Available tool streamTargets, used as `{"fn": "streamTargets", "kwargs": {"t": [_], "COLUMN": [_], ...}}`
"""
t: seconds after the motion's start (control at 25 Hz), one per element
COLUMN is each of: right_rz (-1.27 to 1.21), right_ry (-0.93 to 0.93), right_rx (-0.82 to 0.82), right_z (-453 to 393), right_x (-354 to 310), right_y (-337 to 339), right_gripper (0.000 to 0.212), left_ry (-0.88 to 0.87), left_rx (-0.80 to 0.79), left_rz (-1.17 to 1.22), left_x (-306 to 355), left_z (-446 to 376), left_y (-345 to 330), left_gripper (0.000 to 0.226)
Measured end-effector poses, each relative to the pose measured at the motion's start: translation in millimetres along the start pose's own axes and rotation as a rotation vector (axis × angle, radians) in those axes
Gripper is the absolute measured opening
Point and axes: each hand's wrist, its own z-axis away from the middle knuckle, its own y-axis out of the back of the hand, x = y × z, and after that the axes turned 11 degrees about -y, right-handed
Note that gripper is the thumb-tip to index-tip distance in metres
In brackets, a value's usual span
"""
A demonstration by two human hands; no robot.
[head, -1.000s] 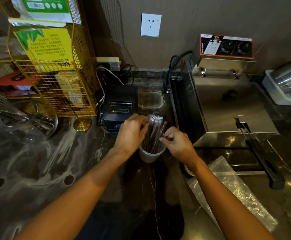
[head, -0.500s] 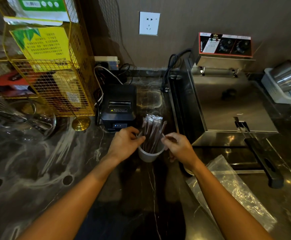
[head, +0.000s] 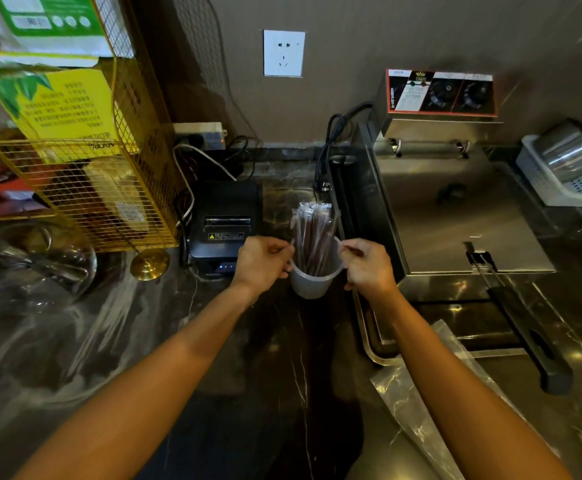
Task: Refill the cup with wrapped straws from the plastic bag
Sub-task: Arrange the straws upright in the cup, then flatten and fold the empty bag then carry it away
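One cup (head: 312,282), two hands: left hand (head: 263,265) and right hand (head: 367,268) curled, gripping its rim. Wrapped straws (head: 312,237) bundled, uncountable. One plastic bag (head: 417,410) near right.

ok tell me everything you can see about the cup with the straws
The cup is a translucent white plastic tumbler, upright on the dark marble counter between the black receipt printer and the steel fryer. A bundle of dark wrapped straws stands in it, rising well above the rim. The left hand curls against its left side; the right hand is at its right rim.
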Motion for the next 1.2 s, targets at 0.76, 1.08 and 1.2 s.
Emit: {"fn": "streamTargets", "kwargs": {"t": [0.76,1.08,1.2], "right_rz": [0.047,0.082,0.273], "right_ry": [-0.013,0.035,0.057], "right_rx": [-0.032,0.079,0.142], "right_z": [-20.6,54.6,95.7], "right_x": [15.1,45.0,71.7], "right_y": [2.9,40.3,62.9], "right_gripper": [0.020,0.027,0.028], "left_ry": [0.017,-0.041,0.094], "left_rx": [0.012,0.031,-0.206], "left_rz": [0.025,-0.120,-0.129], "left_x": [-16.4,-23.6,-25.2], "left_z": [-10.6,68.1,88.8], "left_y": [-24.0,-90.0,-125.2], "left_gripper": [0.034,0.024,0.033]}}
